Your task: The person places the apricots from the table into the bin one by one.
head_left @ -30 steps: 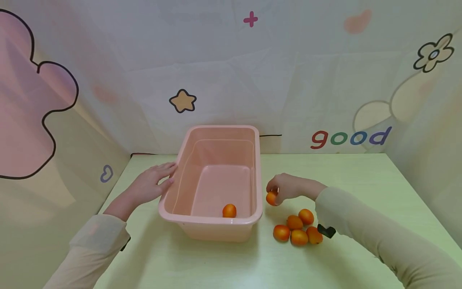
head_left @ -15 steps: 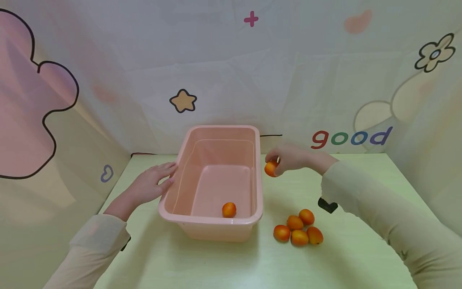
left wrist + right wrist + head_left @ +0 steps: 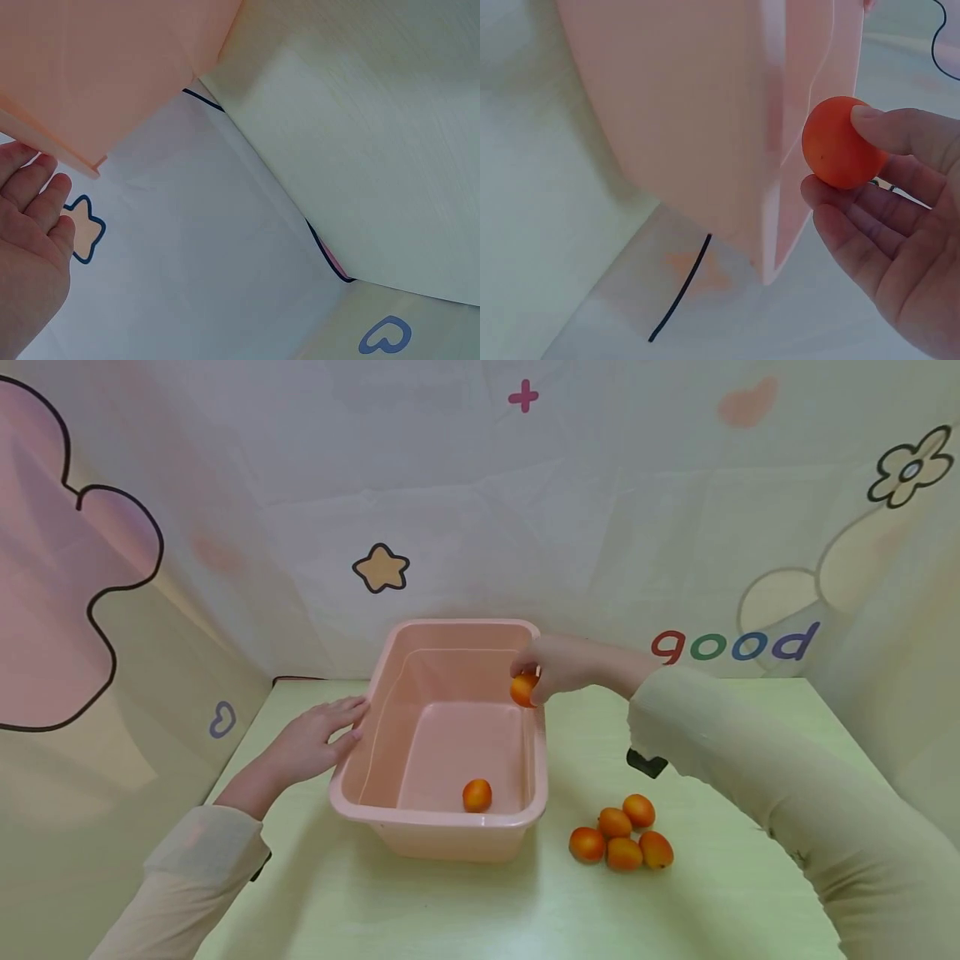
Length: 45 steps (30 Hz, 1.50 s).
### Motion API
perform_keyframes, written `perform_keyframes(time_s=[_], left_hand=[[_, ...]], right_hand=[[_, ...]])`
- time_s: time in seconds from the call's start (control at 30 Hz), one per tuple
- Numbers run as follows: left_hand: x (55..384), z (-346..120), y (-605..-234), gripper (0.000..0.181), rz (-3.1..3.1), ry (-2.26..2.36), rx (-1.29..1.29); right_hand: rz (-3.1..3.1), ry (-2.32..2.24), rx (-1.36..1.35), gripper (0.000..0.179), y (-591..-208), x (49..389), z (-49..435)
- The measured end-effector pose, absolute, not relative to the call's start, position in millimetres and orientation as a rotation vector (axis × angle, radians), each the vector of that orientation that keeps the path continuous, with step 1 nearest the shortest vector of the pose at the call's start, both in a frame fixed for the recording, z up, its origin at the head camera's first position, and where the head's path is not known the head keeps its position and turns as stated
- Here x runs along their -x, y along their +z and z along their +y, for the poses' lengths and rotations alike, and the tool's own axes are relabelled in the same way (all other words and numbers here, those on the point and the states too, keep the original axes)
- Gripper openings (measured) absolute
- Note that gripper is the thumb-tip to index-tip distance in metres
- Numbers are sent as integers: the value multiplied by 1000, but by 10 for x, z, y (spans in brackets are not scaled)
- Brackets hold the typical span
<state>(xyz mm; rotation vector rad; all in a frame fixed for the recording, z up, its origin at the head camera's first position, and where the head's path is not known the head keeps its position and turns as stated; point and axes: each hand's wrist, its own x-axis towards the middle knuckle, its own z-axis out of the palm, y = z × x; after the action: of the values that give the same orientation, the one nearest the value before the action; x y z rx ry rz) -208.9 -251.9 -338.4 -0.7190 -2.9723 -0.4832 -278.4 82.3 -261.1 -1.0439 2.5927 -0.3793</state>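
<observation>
A pink plastic basin [image 3: 435, 841] stands on the table, with one small, smooth orange fruit [image 3: 477, 796] on its floor near the front. My right hand [image 3: 558, 667] pinches another orange fruit [image 3: 844, 142] between thumb and fingers, over the basin's right rim towards the back. In the right wrist view this fruit overlaps the basin's opening. At the left rim, my left hand [image 3: 318, 739] rests its extended fingers against the edge; the left wrist view has its fingertips [image 3: 58, 182] right at the basin's rim from outside.
Several more orange fruits [image 3: 622, 853] lie clustered on the pale green table [image 3: 480, 914], right of the basin's front corner. A printed cloth [image 3: 465, 485] hangs close behind the basin and along both sides.
My right hand has carried the held fruit away from beside the basin, back and then left, up over the right rim. The left hand and the basin have stayed put.
</observation>
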Motion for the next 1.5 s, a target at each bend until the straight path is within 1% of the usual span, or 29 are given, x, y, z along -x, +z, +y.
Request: perform_keyframes(time_s=[0.23, 0.33, 0.4, 0.57, 0.7, 0.83, 1.1, 1.33, 1.5], left_hand=[[2096, -2531, -3386, 47, -2965, -478, 719], [2096, -2532, -3386, 47, -2965, -477, 716], [2096, -2530, -3384, 47, -2967, -475, 714], [2099, -2532, -3381, 47, -2976, -479, 702], [2099, -2533, -3376, 47, -2979, -484, 698], [2100, -2533, -3369, 47, -2977, -477, 697], [2091, -2527, -3357, 47, -2985, -493, 683], [2086, -2522, -3362, 48, -3007, -523, 648], [2089, -2528, -3379, 47, -2994, -511, 658]], right_hand=[[2588, -285, 1082, 15, -2572, 2768, 460], [2592, -280, 1051, 13, -2585, 2764, 309], [2586, -309, 1010, 14, -2600, 2759, 223], [2571, -394, 884, 23, -2672, 2745, 61], [2558, -453, 812, 20, -2731, 2741, -39], [2548, -480, 809, 16, -2786, 2743, -139], [2532, -403, 723, 30, -2912, 2706, -301], [2474, -391, 669, 28, -3068, 2681, -386], [2416, -386, 654, 30, -3225, 2689, -418]])
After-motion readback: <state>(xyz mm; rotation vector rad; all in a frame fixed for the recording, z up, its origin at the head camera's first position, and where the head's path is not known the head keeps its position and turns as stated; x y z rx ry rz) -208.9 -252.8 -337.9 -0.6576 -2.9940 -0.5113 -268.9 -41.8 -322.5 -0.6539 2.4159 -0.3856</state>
